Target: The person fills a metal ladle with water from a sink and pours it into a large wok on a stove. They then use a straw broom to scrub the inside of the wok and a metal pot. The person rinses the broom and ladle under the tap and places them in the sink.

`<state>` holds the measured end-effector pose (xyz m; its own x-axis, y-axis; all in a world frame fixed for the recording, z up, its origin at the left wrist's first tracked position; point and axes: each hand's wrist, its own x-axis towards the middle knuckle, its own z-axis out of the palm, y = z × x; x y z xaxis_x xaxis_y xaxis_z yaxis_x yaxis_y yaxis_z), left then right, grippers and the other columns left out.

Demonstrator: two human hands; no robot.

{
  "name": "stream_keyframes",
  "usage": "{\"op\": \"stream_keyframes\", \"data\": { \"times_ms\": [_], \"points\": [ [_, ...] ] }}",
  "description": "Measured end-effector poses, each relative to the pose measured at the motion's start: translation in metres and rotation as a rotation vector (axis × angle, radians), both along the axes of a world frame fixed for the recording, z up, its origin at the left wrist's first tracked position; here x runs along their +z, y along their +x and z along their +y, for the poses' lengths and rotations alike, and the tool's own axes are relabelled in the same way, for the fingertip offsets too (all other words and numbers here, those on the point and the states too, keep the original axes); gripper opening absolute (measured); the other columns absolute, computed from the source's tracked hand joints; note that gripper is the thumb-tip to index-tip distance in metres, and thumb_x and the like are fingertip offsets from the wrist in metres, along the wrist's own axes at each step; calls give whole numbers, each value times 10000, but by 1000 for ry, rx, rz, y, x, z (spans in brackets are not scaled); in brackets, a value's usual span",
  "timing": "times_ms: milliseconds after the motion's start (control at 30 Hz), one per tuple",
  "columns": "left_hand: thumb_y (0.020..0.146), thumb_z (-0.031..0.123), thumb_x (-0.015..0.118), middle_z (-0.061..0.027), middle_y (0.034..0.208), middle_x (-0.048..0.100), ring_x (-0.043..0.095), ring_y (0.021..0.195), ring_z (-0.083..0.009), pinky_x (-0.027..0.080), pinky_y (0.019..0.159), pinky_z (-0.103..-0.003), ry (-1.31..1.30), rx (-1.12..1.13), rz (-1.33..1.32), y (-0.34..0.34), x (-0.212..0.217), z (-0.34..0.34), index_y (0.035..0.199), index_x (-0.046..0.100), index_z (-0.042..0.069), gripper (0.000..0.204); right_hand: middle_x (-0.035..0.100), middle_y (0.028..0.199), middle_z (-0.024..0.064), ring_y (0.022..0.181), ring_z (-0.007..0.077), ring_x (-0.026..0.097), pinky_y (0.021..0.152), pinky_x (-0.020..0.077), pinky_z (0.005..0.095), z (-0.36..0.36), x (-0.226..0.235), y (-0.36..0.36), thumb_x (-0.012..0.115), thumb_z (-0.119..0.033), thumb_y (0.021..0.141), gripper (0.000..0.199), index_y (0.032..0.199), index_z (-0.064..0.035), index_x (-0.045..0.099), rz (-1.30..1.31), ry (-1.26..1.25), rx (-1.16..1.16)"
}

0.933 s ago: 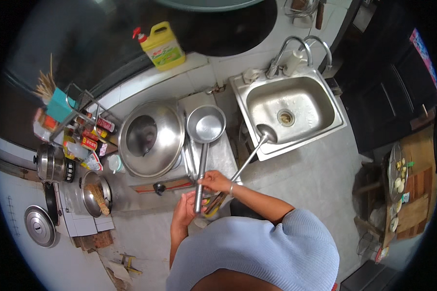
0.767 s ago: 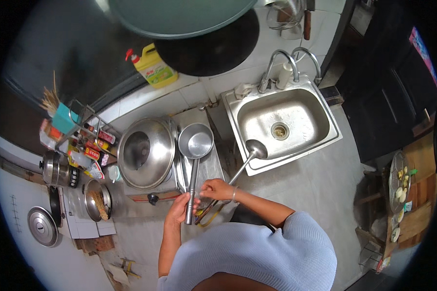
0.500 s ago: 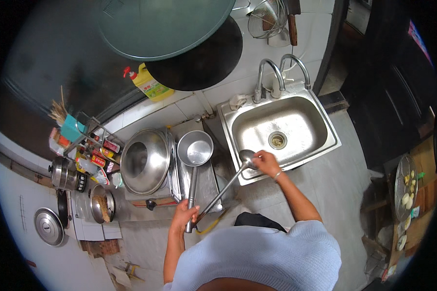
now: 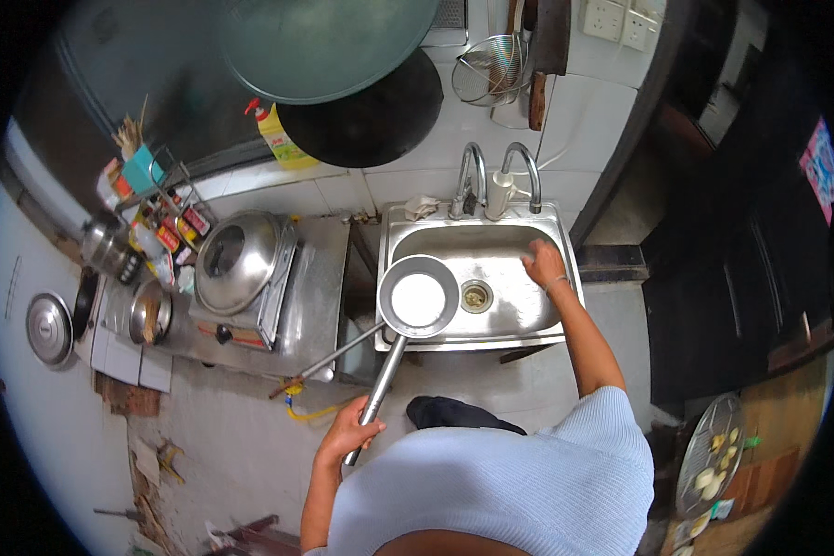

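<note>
Left hand: the left hand (image 4: 347,434) is clenched round the end of the long steel handle of a ladle-pan (image 4: 418,297), gripping it low by the body.
Ladle-pan: a round, shallow steel bowl on a straight tubular handle; the bowl hangs over the left front rim of the sink (image 4: 477,269), level or nearly so, and appears to hold a pale liquid.
Right hand: the right hand (image 4: 542,262) is stretched into the basin near its right wall, fingers spread and resting on or just above the steel; it grasps nothing that can be seen.
Sink: a single steel basin with a central drain (image 4: 475,296), two curved taps (image 4: 496,176) behind it.
Adjacent: a second long steel rod (image 4: 329,362) lies slanting against the counter edge below the pan bowl; a lidded wok (image 4: 236,259) sits on the burner to the left; a yellow detergent bottle (image 4: 281,139) stands by the wall.
Risk, spill: the pan is held one-handed at the far end of a long handle, so a small turn of the wrist could tip the contents onto the counter or floor rather than into the basin.
Risk, collision: the bowl is close to the sink rim; a knock there could slop the liquid.
Risk, footing: the floor looks rough and littered at left; a wet patch would add hazard.
</note>
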<state>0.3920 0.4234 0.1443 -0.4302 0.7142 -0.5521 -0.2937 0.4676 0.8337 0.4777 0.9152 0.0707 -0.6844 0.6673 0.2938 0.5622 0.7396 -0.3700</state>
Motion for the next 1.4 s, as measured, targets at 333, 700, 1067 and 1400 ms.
{"op": "stream_keyframes", "data": {
  "times_ms": [333, 700, 1067, 1400],
  "points": [
    [732, 27, 636, 22, 700, 479, 451, 626, -61, 392, 556, -208, -47, 29, 144, 70, -34, 109, 1067, 526, 9, 353, 294, 1382, 73, 1156, 250, 398, 794, 451, 398, 110, -18, -73, 473, -137, 825, 526, 1328, -75, 332, -445, 264, 40],
    [740, 25, 604, 26, 769, 499, 448, 686, -58, 391, 644, -190, -115, 241, -74, 101, -34, 220, 1101, 529, -6, 370, 249, 1402, 127, 1249, 267, 306, 879, 366, 451, 136, -94, -77, 436, -81, 836, 541, 1347, -11, 273, -276, 74, 156],
    [739, 7, 606, 43, 719, 470, 446, 660, -52, 382, 600, -188, -228, 215, -68, 98, -23, 232, 1092, 529, 8, 361, 313, 1319, 148, 1123, 284, 398, 824, 409, 429, 137, -102, -77, 547, -121, 762, 514, 1230, -9, 369, -261, 37, 260],
    [721, 17, 623, 46, 705, 430, 409, 634, -56, 365, 573, -197, -261, 219, 12, 109, -22, 189, 1102, 515, 8, 396, 576, 597, 160, 532, 296, 564, 502, 450, 382, 52, -117, -34, 493, -196, 842, 272, 650, -10, 543, 153, -365, 582]
  ]
}}
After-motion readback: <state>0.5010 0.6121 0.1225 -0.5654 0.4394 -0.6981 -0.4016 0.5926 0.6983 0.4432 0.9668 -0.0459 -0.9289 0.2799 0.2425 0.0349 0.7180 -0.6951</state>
